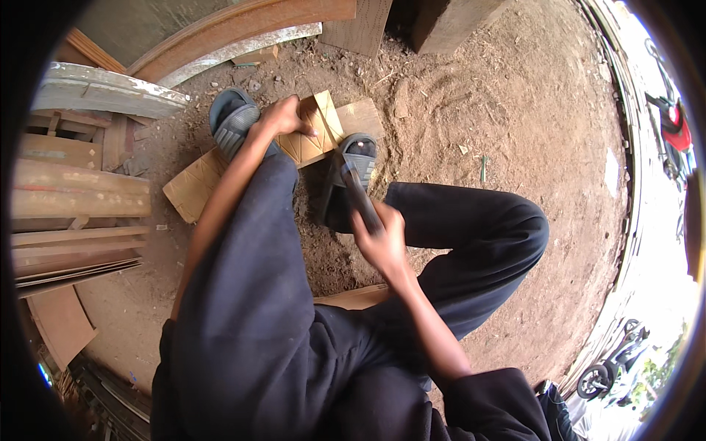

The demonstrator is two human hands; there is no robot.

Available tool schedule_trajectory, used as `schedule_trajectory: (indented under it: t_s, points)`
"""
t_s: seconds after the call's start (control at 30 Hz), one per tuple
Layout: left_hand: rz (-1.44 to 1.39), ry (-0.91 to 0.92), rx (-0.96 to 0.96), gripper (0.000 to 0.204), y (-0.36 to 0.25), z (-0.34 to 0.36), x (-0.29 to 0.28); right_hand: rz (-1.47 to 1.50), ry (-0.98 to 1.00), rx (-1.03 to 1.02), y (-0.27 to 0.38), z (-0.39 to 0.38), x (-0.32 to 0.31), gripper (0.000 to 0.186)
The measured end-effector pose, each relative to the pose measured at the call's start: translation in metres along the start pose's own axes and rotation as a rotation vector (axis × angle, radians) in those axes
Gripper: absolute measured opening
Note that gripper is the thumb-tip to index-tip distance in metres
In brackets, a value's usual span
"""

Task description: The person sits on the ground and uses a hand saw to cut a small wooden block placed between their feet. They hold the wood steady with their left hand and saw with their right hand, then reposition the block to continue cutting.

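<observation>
A yellowish wooden beam (195, 184) lies slantwise on the ground, with pencil-like crossing lines on its faces. My left hand (285, 117) grips it near its far right end, thumb pressed on the marked face. In my right hand (382, 239) is a long bladed tool (358, 192) with a dark handle, fist closed around it. Its thin blade, seen almost edge-on, points away from me and crosses the beam end to the right of my left fingers. Whether the edge is smooth or toothed I cannot tell. Slight blur softens the right hand.
My feet wear grey slippers; the left slipper (234, 121) is against the beam, the right slipper (360, 151) by its end. A flat board (362, 117) lies beneath that end. Stacked planks (81, 195) stand at left, a curved brown wooden piece (243, 29) at the back, motorbikes (607, 371) far right.
</observation>
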State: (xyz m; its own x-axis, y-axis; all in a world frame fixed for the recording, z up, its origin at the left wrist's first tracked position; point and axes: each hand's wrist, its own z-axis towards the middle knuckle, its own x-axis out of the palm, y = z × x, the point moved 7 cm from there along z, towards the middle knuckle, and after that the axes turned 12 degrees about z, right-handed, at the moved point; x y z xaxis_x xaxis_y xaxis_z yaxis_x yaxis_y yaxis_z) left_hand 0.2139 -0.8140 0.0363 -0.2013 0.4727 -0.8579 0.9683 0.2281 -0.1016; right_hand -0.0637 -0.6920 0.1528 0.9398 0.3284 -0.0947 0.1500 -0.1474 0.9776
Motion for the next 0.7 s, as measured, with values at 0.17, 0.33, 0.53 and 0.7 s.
schedule_trajectory:
  t_s: [0.17,0.33,0.53,0.7]
  points:
    - [-0.060,-0.054,-0.001,0.095,0.022,-0.002,0.008,0.014,0.037,-0.049,0.003,-0.040,-0.001,0.012]
    - [-0.028,-0.104,0.018,0.095,0.015,0.004,0.007,0.010,0.023,0.048,0.003,-0.034,-0.014,0.012]
    - [-0.034,-0.062,-0.003,0.096,0.015,0.000,0.006,-0.032,0.023,-0.040,-0.002,-0.017,0.005,0.012]
    - [-0.026,-0.075,-0.004,0.095,0.013,-0.002,0.002,0.020,0.019,0.021,-0.001,-0.052,-0.015,0.011]
